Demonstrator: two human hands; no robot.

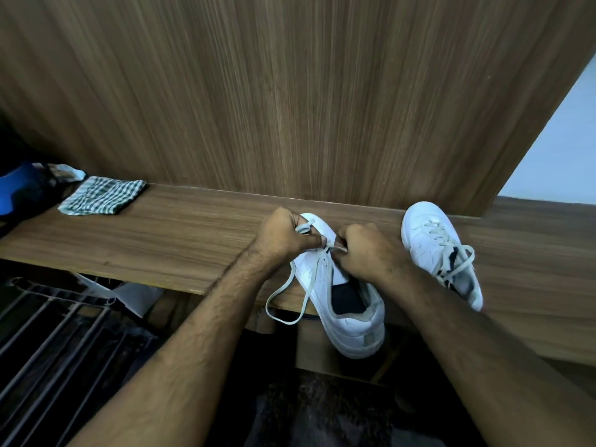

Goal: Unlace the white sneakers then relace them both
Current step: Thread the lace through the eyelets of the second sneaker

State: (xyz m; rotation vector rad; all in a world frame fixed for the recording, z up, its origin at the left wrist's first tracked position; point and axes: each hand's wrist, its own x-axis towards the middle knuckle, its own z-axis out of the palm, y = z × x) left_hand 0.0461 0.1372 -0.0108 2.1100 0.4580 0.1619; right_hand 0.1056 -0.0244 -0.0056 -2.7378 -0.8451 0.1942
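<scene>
**Both Hands on the Lace as One White Sneaker Is Worked at a Wooden Shelf**

A tall brown wood-grain panel (pixel 306 91) fills the far side of the scene, and a long wooden shelf (pixel 180 240) of the same grain runs left to right beneath it. On the shelf, near its front edge, lies a white leather low-top sneaker (pixel 342 295), toe pointing to the panel and heel hanging over the edge toward the person. To its right stands the second white sneaker (pixel 432 243), laces threaded through and loosely trailing. Far to the left rests a folded green-and-white checked cloth (pixel 103 195).

The left hand (pixel 283 237) has its fingers curled tight round a loop of the pale flat shoelace (pixel 290 298), thumb pressed against it near the toe eyelets. The right hand (pixel 367 250) pinches the lace between thumb and fingers just across the tongue. A long slack length of lace droops off the sneaker's left side, past the shelf edge.

Whether the lace is coming out or going in cannot be told here. The sneaker looks light yet firm enough to stay put under a gentle pull; the lace is soft and limp and will likely snag at the eyelets, so it is best taken close to the eyelet or at the stiff tip.
</scene>
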